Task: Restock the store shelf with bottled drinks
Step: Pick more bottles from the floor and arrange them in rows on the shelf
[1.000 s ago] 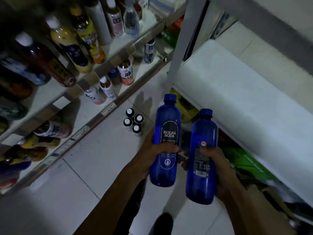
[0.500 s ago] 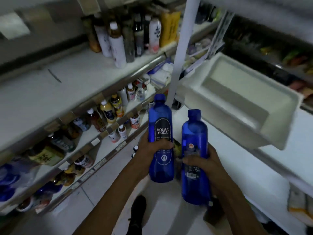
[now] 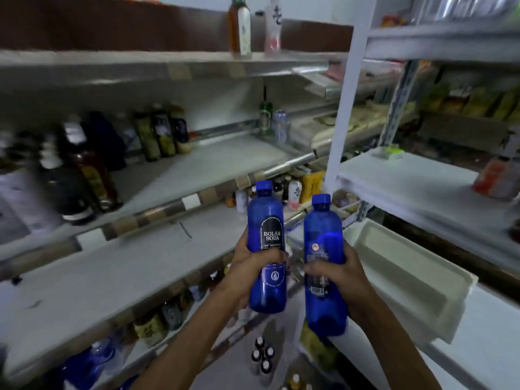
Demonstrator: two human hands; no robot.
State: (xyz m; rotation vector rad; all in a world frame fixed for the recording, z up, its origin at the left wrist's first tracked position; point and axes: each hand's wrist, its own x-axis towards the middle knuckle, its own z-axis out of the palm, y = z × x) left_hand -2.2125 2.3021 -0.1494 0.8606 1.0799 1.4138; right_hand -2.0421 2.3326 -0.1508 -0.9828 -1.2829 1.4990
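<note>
I hold two tall blue soda bottles upright in front of the shelving. My left hand grips the left blue bottle, whose black label reads BOLSA SODA. My right hand grips the right blue bottle, its barcode side turned toward me. Both bottles have blue caps and stand side by side, a small gap between them. Behind them runs the grey store shelf, whose near stretch is bare. The shelf above it carries dark bottles at the left and back.
A white upright post divides the shelving from a right-hand unit. An open white foam box lies on the right unit beside my right hand. Several small capped bottles stand on the floor below. More blue bottles lie at lower left.
My view has tilted up from the floor and low shelves to the middle and upper shelves. Both hands have kept their bottles and raised them a little, still side by side.
</note>
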